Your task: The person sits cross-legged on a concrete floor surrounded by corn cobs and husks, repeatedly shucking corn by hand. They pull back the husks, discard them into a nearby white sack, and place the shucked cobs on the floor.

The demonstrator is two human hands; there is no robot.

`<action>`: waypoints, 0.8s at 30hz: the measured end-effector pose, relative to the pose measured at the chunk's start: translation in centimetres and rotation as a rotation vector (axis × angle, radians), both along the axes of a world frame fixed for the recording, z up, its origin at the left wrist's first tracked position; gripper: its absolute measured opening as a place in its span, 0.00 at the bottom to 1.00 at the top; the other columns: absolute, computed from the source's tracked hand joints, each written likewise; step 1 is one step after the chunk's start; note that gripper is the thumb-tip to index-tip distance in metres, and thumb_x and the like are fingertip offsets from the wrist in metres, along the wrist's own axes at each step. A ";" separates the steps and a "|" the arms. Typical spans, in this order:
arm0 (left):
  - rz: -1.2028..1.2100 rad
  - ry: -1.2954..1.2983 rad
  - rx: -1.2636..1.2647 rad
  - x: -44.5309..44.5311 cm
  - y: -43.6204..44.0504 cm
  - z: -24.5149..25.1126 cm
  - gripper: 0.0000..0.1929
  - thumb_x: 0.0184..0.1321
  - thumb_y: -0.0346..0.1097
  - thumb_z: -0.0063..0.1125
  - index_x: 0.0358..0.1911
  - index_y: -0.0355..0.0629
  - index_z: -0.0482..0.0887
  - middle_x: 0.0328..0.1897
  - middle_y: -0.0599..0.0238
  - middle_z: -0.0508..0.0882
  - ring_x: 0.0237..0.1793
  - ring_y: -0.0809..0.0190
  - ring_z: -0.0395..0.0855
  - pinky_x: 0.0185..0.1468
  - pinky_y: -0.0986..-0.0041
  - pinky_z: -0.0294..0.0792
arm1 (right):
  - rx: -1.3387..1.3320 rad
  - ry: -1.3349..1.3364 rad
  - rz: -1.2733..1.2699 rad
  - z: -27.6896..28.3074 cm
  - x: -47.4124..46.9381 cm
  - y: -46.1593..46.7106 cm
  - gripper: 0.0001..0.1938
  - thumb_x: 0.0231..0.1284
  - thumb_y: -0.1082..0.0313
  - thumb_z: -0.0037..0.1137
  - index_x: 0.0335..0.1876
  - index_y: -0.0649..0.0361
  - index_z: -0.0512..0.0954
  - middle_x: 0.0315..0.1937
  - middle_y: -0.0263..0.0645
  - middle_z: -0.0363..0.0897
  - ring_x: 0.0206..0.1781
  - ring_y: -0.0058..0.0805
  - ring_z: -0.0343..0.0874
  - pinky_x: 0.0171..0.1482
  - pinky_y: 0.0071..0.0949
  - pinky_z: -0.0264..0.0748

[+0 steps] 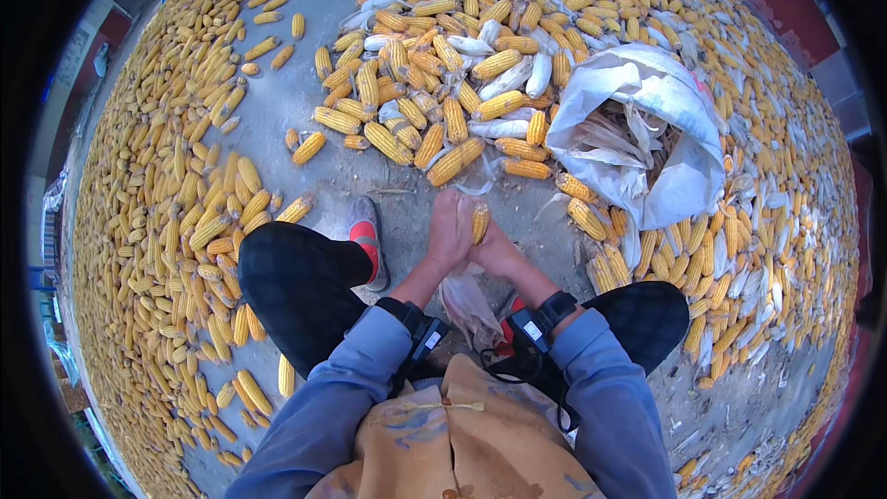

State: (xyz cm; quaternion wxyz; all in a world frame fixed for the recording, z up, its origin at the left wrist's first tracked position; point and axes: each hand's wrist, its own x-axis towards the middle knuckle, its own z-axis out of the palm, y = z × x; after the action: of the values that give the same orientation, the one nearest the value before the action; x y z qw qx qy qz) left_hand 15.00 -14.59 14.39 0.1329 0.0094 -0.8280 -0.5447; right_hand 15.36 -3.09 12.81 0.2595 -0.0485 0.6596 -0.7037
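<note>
Both my hands meet in front of me, between my knees and low over the concrete floor. An ear of yellow corn (480, 223) shows upright between them, its lower end hidden by my fingers. My right hand (490, 247) is wrapped around its lower part. My left hand (449, 227) presses against it from the left, its fingers mostly hidden. Pale loose husk (470, 301) hangs below my hands, between my forearms. Just beyond my hands lies the near edge of a heap of corn ears (455, 161), some bare and some in pale husks.
An open white woven sack (682, 184) holding dry husks (624, 145) stands at the right front. A large spread of bare corn ears (166, 222) covers the left side. More ears, many with husks, lie on the right. Grey concrete floor (284, 107) shows between the heaps.
</note>
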 end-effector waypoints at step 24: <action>-0.183 0.050 -0.242 -0.1 0.0 1.4 0.09 0.56 0.37 0.56 0.28 0.38 0.74 0.22 0.54 0.72 0.24 0.49 0.73 0.30 0.64 0.66 | -0.202 -0.419 0.048 1.0 -0.5 1.7 0.23 0.53 0.77 0.55 0.56 0.56 0.67 0.46 0.36 0.74 0.45 0.31 0.78 0.43 0.32 0.79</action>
State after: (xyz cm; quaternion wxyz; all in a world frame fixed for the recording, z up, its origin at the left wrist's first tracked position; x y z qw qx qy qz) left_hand 14.87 -14.56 15.81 0.1032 -0.0958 -0.8814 -0.4508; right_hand 14.89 -1.40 13.77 0.4012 0.0574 0.5164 -0.7544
